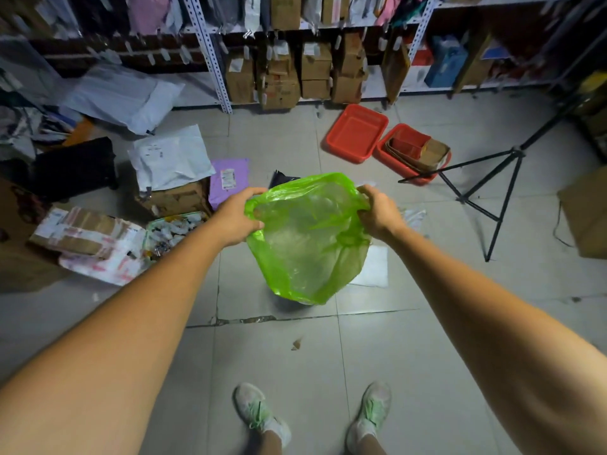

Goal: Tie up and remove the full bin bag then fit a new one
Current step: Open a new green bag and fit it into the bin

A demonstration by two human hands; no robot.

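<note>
Shelving (pixel 210 50) packed with cardboard boxes (pixel 315 65) lines the far edge of the tiled floor (pixel 427 339); parcels (pixel 170 156) litter its left side. Over the floor's middle I hold a green bin bag (pixel 308 251) stretched open, my left hand (pixel 235 218) and right hand (pixel 377 211) each gripping opposite sides of its rim.

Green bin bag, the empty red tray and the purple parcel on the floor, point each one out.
green bin bag (pixel 308 244), head view, middle of the translucent plastic.
empty red tray (pixel 356 134), head view, its bare inside floor.
purple parcel (pixel 229 185), head view, centre of the wrapper.
</note>
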